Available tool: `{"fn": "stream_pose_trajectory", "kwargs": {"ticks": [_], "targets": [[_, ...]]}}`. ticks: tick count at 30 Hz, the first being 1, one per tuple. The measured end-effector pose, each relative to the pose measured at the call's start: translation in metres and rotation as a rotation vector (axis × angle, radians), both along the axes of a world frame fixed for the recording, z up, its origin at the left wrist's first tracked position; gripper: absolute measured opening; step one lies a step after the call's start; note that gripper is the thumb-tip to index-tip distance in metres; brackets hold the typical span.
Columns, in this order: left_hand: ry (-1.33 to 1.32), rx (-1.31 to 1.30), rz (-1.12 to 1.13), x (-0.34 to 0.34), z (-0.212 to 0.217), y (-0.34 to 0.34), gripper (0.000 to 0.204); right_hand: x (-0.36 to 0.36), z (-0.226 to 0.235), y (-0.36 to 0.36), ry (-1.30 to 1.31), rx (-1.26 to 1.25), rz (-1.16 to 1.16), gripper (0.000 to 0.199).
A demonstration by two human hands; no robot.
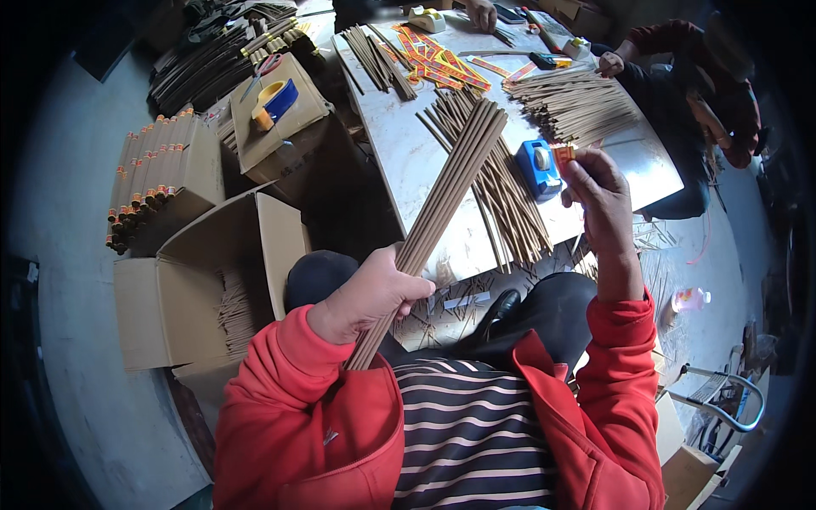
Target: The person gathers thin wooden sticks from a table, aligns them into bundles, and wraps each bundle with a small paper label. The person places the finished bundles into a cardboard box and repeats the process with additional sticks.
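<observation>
My left hand [374, 289] is closed round the lower part of a bundle of long brown incense sticks [455, 178], which slants up and to the right over the table edge. Raised at the table's right front, my right hand [602, 189] pinches a small red and yellow paper label [563, 156] between thumb and fingers. Just left of that label stands a blue tape dispenser [539, 170] on the white table [382, 161]. Loose incense sticks [508, 200] lie under and beside the held bundle, some poking past the front edge.
More red and yellow labels [438, 59] and a wide stick pile [574, 106] cover the far table. Co-workers' hands [482, 15] show at the far side. At left are an open carton [204, 289], stacked labelled bundles [149, 170], and a box [289, 140] carrying tape and scissors.
</observation>
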State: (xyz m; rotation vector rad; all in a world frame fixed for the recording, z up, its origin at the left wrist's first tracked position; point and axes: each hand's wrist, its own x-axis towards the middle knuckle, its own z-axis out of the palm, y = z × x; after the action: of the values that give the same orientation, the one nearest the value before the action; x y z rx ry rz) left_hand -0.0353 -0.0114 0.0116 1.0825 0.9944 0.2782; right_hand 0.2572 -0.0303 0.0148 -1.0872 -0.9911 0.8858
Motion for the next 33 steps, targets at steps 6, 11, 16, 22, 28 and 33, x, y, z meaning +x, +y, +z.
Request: {"fn": "stream_pose_trajectory", "kwargs": {"ticks": [6,11,16,22,28,33], "targets": [[-0.081,-0.012,0.021,0.003,0.002,-0.004,0.022,-0.115,0.001,-0.040,-0.213,-0.339,0.302,0.013],[-0.139,0.003,0.025,-0.004,-0.004,-0.010,0.017,-0.150,-0.004,-0.040,-0.263,-0.221,0.201,0.017],[-0.161,-0.005,0.064,-0.005,-0.001,-0.016,0.016,-0.155,-0.007,-0.042,-0.361,-0.267,0.097,0.019],[-0.133,0.016,0.028,-0.006,-0.002,-0.019,0.018,-0.159,-0.001,-0.045,-0.487,-0.339,0.006,0.029],[-0.149,0.069,0.029,-0.004,-0.010,-0.024,0.023,-0.151,-0.005,-0.044,-0.475,-0.477,0.044,0.038],[-0.169,0.058,-0.040,-0.002,-0.012,-0.034,0.023,-0.144,-0.009,-0.054,-0.235,-0.497,0.173,0.039]]}}
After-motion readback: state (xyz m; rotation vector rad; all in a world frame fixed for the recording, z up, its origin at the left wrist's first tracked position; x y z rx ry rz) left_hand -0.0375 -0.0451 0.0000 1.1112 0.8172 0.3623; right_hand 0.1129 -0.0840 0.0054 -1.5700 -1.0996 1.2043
